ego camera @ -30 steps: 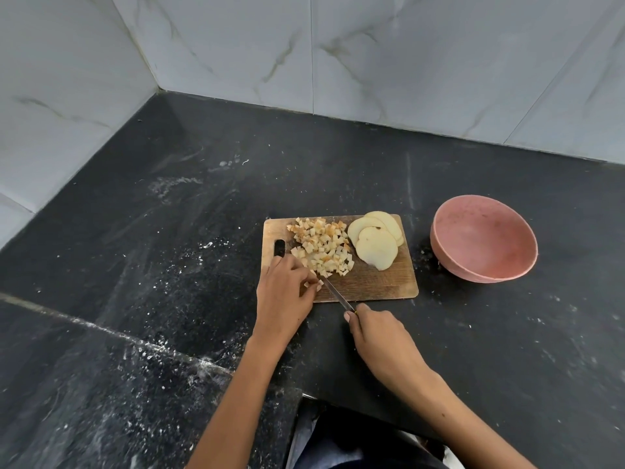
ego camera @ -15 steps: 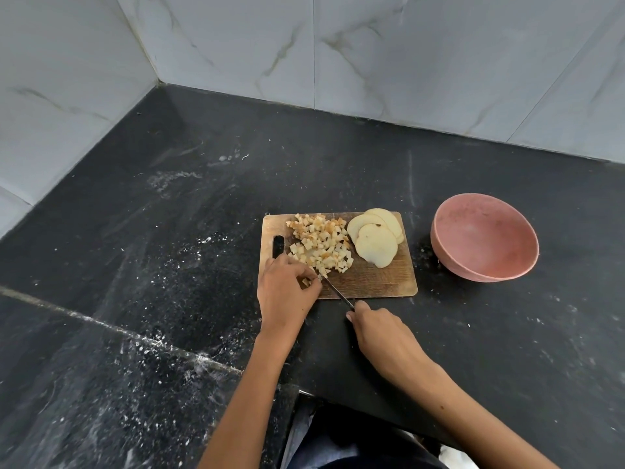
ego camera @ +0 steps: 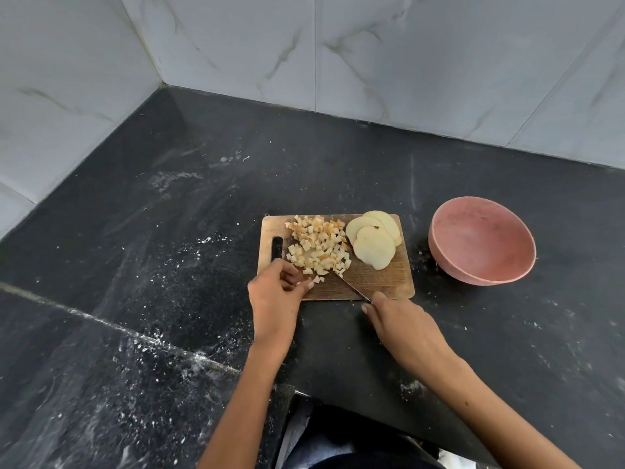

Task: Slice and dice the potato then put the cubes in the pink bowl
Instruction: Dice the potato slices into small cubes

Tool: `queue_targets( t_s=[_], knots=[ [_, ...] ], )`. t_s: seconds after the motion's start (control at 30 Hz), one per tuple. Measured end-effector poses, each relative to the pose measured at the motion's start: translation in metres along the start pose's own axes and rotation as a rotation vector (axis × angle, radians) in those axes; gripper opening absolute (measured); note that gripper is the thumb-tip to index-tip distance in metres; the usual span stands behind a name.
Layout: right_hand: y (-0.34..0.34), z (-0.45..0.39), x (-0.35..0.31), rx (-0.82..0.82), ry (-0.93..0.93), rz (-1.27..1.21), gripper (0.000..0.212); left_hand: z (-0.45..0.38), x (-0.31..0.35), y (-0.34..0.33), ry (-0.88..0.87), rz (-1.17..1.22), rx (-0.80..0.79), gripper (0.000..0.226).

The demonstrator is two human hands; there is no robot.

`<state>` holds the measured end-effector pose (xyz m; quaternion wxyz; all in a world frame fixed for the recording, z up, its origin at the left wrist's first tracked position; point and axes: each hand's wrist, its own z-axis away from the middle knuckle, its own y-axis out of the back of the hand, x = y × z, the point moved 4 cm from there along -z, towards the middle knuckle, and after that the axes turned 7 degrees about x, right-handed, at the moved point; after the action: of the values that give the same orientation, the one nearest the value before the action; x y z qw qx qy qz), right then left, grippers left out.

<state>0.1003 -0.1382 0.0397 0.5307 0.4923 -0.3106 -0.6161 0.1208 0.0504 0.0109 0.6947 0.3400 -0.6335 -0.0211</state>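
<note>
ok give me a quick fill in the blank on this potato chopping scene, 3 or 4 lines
1. The potato cubes lie heaped on the wooden ____.
2. The pink bowl holds ____ cubes so far.
3. The knife is gripped by the ____ hand.
4. The uncut potato slices lie between the cubes and the ____.

Missing words: cutting board; no; right; bowl

On the cutting board (ego camera: 382,282), potato cubes (ego camera: 318,247) lie left of potato slices (ego camera: 373,243); the bowl (ego camera: 482,245) sits right.
</note>
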Motion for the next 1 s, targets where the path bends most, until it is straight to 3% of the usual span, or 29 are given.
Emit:
queue_targets(
  t_s=[0.17, 0.3, 0.47, 0.6, 0.83, 1.0],
  knots=[
    [0.006, -0.012, -0.002, 0.005, 0.070, 0.035, 0.026, -0.007, 0.002, -0.005, 0.077, 0.021, -0.037, 0.016],
    [0.018, -0.025, -0.006, 0.080, 0.111, 0.111, 0.024, -0.012, 0.009, -0.004, 0.045, 0.118, -0.029, 0.016],
    [0.044, -0.032, -0.009, 0.204, 0.151, 0.159, 0.025, -0.021, 0.025, 0.001, -0.394, -0.128, -0.132, 0.032],
    [0.062, -0.038, -0.011, 0.262, 0.188, 0.219, 0.024, -0.031, 0.038, -0.008, -0.656, -0.275, -0.210, 0.029],
    [0.064, -0.035, 0.012, 0.296, 0.099, 0.127, 0.019, -0.051, 0.033, -0.007, -0.676, -0.356, -0.177, 0.027],
    [0.045, -0.029, 0.035, 0.257, -0.050, -0.155, 0.020, -0.026, 0.016, -0.013, -0.688, -0.315, -0.307, 0.026]
  ],
)
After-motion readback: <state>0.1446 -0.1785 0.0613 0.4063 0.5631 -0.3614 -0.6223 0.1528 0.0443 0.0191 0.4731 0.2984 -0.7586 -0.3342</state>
